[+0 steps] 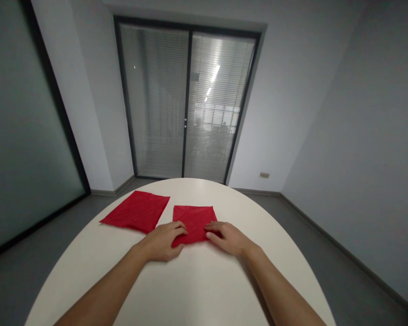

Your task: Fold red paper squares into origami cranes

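A small red cloth square [194,222] lies on the white table in front of me, its surface creased; whether it is fabric or thin plastic is hard to tell. My left hand [165,240] is at its near left corner, fingers curled over the edge and thumb at the near side. On the opposite side, my right hand [227,237] grips the near right corner, with fingertips on top and thumb close beneath them. A larger red cloth [138,210] lies flat to the left, just beyond my left wrist, slightly wrinkled with pointed corners.
The round white table [190,290] has a curved edge on both sides and at the back. Behind it stand glass doors [185,104] with blinds. A frosted glass panel [27,136] is at left, and a wall outlet [264,174] sits low on the back wall.
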The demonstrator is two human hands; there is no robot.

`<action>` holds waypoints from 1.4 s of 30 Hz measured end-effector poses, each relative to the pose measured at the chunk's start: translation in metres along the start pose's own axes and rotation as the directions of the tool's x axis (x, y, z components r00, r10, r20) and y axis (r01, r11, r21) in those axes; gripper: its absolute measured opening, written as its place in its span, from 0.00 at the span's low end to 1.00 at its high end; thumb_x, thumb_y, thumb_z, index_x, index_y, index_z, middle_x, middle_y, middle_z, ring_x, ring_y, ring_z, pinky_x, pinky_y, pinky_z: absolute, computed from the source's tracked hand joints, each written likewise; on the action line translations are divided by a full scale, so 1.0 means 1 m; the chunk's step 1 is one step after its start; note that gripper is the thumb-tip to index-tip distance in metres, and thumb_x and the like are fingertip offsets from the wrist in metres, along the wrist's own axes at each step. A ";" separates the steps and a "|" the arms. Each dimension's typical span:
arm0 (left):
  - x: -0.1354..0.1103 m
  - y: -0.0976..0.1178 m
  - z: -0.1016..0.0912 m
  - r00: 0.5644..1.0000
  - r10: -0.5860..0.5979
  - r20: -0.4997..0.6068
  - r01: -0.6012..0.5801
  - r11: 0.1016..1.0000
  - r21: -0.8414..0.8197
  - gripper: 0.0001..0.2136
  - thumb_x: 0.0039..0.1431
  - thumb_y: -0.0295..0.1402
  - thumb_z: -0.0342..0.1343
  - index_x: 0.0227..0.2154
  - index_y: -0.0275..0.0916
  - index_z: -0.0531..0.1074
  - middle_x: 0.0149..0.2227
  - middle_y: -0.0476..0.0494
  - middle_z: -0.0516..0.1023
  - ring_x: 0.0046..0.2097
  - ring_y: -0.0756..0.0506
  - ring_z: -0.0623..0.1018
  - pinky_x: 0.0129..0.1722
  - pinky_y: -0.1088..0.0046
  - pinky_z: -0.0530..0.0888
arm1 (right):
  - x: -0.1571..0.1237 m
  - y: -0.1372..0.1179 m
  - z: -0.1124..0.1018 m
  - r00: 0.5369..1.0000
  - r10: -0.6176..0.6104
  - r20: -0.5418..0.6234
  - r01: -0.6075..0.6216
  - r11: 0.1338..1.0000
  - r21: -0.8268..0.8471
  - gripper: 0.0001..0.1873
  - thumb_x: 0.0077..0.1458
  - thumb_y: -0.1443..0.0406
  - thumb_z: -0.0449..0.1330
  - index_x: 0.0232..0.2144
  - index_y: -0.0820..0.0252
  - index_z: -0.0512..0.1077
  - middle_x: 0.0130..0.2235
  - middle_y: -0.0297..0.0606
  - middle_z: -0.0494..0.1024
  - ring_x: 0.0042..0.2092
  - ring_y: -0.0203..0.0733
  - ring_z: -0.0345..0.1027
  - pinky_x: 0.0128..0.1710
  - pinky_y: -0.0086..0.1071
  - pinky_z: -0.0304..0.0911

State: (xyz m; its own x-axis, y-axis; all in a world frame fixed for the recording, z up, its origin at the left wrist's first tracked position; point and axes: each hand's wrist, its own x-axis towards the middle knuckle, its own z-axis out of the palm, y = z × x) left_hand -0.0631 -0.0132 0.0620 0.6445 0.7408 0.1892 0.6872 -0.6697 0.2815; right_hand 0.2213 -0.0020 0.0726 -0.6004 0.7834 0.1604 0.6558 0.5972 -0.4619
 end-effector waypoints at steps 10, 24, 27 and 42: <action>0.001 -0.010 0.008 0.989 -0.145 -0.037 0.141 0.986 -0.090 0.14 0.67 0.37 0.47 0.49 0.41 0.73 0.53 0.39 0.78 0.55 0.39 0.76 0.55 0.62 0.70 | -0.006 0.023 -0.003 0.998 0.044 0.054 -0.045 0.999 0.018 0.28 0.56 0.50 0.62 0.54 0.56 0.76 0.61 0.47 0.72 0.60 0.56 0.67 0.61 0.45 0.60; 0.007 -0.023 0.019 0.907 -0.379 -0.183 0.364 0.925 -0.111 0.11 0.69 0.41 0.47 0.42 0.40 0.68 0.33 0.44 0.81 0.37 0.42 0.81 0.33 0.71 0.66 | 0.000 0.042 0.011 0.969 0.185 -0.163 -0.130 0.945 0.301 0.26 0.68 0.49 0.47 0.28 0.60 0.71 0.29 0.35 0.76 0.31 0.40 0.66 0.34 0.32 0.59; 0.012 -0.023 0.025 0.873 -0.435 -0.223 0.433 0.900 -0.061 0.09 0.70 0.38 0.46 0.41 0.40 0.68 0.32 0.44 0.81 0.36 0.42 0.81 0.31 0.72 0.64 | 0.002 0.040 0.012 0.962 0.159 -0.222 -0.077 0.938 0.339 0.24 0.68 0.51 0.46 0.33 0.59 0.73 0.34 0.38 0.79 0.36 0.44 0.70 0.41 0.34 0.63; 0.022 -0.016 0.037 0.699 -0.622 -0.354 0.568 0.783 -0.255 0.31 0.70 0.36 0.48 0.70 0.37 0.41 0.44 0.37 0.83 0.44 0.40 0.83 0.38 0.70 0.72 | 0.012 0.048 0.030 0.901 0.260 -0.348 -0.157 0.942 0.297 0.16 0.64 0.53 0.53 0.38 0.58 0.73 0.35 0.38 0.80 0.35 0.44 0.71 0.36 0.34 0.64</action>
State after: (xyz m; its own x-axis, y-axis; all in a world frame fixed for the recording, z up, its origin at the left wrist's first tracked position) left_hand -0.0477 0.0120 0.0270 -0.0958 0.9523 0.2898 0.8186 -0.0903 0.5673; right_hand 0.2316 0.0305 0.0265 -0.2107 0.9207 0.3284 0.5762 0.3884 -0.7192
